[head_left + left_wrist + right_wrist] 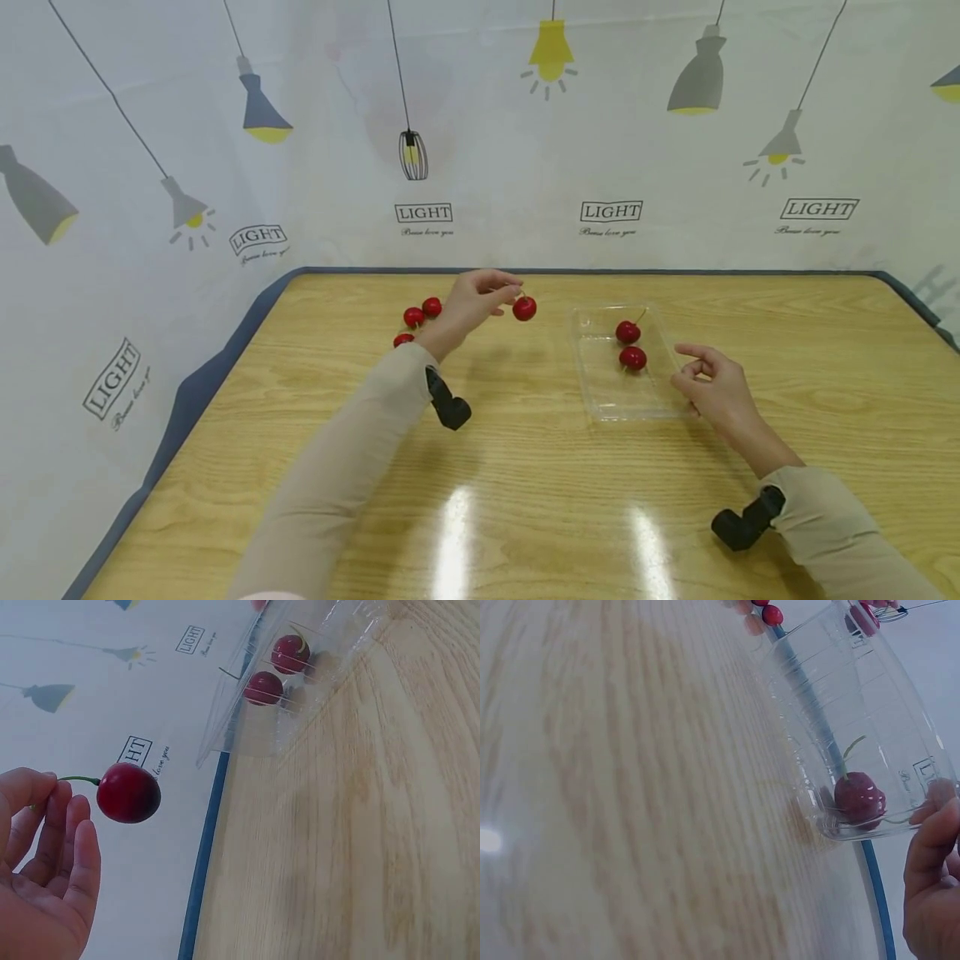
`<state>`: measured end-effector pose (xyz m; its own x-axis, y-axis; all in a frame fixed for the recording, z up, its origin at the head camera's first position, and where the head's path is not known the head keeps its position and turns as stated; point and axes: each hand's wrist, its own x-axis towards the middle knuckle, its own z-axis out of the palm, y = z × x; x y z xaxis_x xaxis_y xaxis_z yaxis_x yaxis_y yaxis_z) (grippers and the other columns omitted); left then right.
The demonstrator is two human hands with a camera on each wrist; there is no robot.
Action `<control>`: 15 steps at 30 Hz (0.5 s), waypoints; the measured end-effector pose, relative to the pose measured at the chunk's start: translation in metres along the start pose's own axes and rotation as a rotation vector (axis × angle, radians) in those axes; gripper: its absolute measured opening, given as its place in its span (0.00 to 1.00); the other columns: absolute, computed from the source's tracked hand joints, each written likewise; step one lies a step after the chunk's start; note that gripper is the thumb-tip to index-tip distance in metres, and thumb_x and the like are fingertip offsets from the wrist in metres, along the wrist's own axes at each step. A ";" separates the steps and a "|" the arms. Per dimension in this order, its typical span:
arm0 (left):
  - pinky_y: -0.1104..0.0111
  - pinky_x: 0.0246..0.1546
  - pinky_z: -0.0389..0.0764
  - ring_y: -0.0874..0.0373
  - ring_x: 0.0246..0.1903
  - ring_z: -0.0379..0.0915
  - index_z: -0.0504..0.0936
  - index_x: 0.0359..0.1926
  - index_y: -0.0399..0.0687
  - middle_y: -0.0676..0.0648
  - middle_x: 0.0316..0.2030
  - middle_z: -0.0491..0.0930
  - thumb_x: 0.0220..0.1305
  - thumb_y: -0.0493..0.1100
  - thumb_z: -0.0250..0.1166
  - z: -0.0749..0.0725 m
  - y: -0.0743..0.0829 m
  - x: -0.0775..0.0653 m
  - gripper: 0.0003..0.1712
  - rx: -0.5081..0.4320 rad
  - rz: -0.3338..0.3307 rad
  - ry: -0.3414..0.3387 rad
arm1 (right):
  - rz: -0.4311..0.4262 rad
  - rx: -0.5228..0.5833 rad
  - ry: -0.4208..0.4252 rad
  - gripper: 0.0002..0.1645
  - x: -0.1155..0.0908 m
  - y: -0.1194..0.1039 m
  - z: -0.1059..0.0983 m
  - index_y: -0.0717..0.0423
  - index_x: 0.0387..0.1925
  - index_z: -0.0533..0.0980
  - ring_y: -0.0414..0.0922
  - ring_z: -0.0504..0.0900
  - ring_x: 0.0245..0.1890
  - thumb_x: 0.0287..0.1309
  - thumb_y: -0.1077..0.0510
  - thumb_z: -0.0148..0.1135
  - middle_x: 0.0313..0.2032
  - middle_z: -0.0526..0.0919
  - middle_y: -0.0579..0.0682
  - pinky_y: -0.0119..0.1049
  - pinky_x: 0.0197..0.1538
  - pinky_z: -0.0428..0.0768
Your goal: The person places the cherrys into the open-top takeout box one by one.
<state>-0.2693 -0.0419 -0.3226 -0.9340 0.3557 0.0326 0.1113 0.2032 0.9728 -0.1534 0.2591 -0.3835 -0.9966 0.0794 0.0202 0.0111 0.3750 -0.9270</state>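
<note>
Cherry (pixel 525 308), red and whole, is suspended by its stem above the tabletop (pixel 540 492). The left grip (pixel 472 304) is clamped on the green stem (pixel 81 778), pinched at the fingertips; the fruit itself is clear of the fingers. It is positioned left of a transparent plastic container (pixel 587 375) and apart from it.

The right grip (pixel 717 387) is at the right-hand wall of this container, with the forefinger above the thumb. Whether these fingers are clamped on the wall or merely rest against it, I cannot tell.

Inside the container, two further cherries (pixel 632 359) lie close together toward the right wall; the stem of the farther one projects upward.

At least three loose cherries (pixel 414 317) lie on the tabletop near the left wrist, on its left side; the nearest is partly covered by the forearm.

Each wrist carries a black device (pixel 742 525) at the cuff of a beige sleeve (pixel 345 450). Beyond the tabletop stands a pale backdrop (pixel 495 150) printed with pendant lamps and the word "LIGHT".
</note>
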 end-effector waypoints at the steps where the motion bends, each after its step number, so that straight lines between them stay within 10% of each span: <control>1: 0.62 0.41 0.75 0.49 0.42 0.72 0.78 0.44 0.42 0.46 0.40 0.77 0.60 0.41 0.58 0.001 0.000 0.000 0.12 -0.002 -0.005 -0.007 | 0.000 0.000 0.000 0.29 0.000 0.000 0.000 0.69 0.58 0.58 0.33 0.64 0.14 0.52 0.69 0.49 0.24 0.67 0.44 0.30 0.15 0.69; 15: 0.59 0.39 0.75 0.53 0.37 0.73 0.79 0.42 0.40 0.45 0.38 0.78 0.60 0.40 0.59 0.017 -0.008 0.009 0.11 -0.009 -0.013 -0.055 | 0.005 0.005 -0.015 0.29 -0.002 -0.003 0.000 0.70 0.58 0.58 0.34 0.63 0.13 0.53 0.68 0.49 0.24 0.66 0.44 0.30 0.16 0.69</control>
<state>-0.2724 -0.0245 -0.3340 -0.9153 0.4027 0.0075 0.0959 0.1997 0.9751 -0.1514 0.2579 -0.3806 -0.9977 0.0676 0.0101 0.0157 0.3701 -0.9289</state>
